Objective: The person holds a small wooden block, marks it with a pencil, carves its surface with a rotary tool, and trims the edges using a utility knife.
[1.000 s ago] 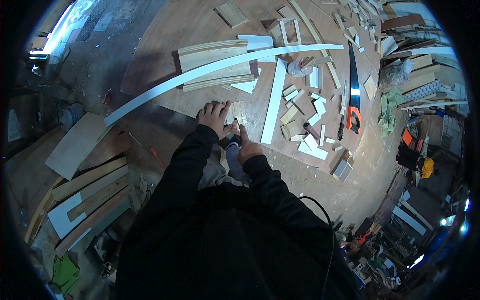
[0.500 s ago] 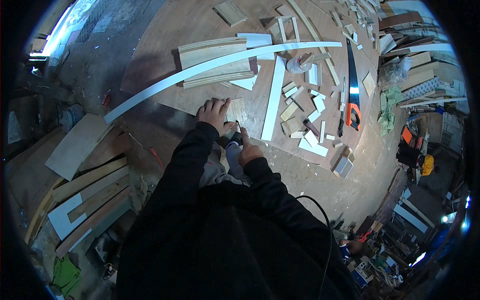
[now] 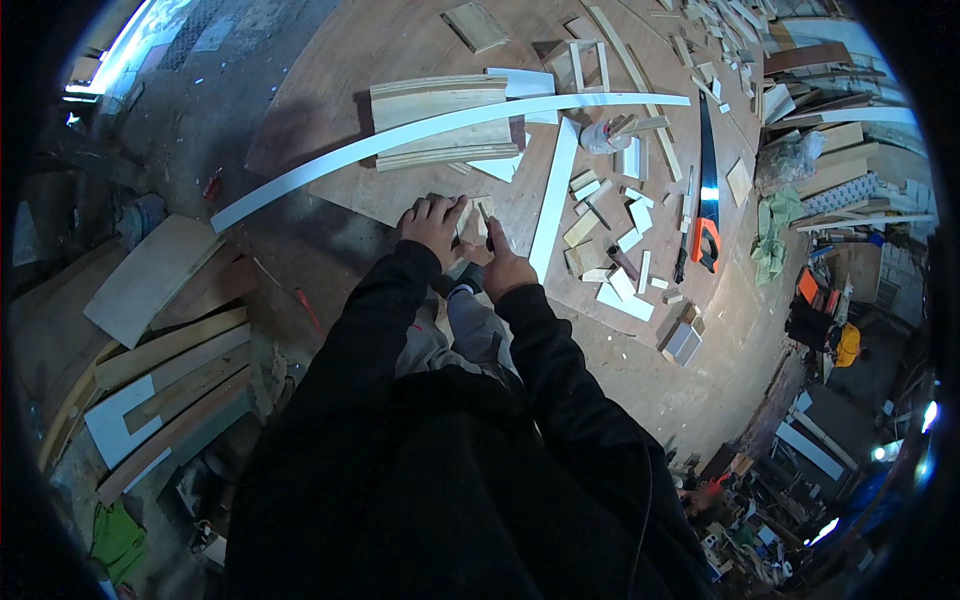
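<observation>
A small pale wooden piece [image 3: 470,215] lies at the near edge of the plywood worktop [image 3: 330,80]. My left hand [image 3: 430,228] presses on it with curled fingers, gripping its left side. My right hand [image 3: 508,262] is closed on a slim pointed tool [image 3: 486,222], whose tip rests on or very near that piece; its exact kind is too small to tell. A long white strip [image 3: 555,185] lies just right of my hands. Beyond them, a long curved white strip [image 3: 440,128] crosses stacked wooden boards [image 3: 440,95].
Many offcuts [image 3: 630,215], a plastic jar [image 3: 600,138] and an orange-handled saw [image 3: 706,243] lie on the worktop. Leaning boards [image 3: 150,280] and a red-handled tool [image 3: 310,310] are at the left. Timber piles [image 3: 830,170] line the right. A person [image 3: 695,500] is low at right.
My right hand has moved up and forward with the tool, its index finger more curled. My left hand stays on the wooden piece. The whole view has shifted slightly.
</observation>
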A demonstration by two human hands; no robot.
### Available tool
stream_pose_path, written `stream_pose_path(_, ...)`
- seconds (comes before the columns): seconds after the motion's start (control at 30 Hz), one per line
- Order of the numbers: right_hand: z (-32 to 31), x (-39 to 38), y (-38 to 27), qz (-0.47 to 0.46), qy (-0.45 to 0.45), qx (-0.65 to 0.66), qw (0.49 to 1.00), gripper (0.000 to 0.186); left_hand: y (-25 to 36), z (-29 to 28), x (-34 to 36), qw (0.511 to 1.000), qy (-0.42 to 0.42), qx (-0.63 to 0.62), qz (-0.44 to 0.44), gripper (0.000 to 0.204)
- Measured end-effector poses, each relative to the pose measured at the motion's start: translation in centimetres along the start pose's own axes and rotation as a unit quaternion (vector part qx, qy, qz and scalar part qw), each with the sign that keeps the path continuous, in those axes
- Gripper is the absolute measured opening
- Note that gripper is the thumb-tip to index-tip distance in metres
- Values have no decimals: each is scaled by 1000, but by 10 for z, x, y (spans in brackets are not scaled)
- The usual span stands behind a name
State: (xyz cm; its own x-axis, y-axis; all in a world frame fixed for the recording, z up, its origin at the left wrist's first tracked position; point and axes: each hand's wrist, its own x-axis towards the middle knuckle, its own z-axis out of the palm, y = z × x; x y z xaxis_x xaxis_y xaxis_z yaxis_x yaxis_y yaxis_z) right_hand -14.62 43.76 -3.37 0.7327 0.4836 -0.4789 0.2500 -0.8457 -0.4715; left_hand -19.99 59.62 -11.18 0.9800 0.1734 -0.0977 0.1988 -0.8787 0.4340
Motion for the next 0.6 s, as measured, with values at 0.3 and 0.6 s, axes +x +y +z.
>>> stream_pose_path(0.3, 7, 8, 4, 39, -58, -38, 997, 71, -1, 1, 1, 999, -44, 10, -12, 90)
stream_pose_path(0.6, 10, 6, 3, 26, -43, -14, 999, 72, -2, 1, 0, 1000, -8, -3, 3, 90)
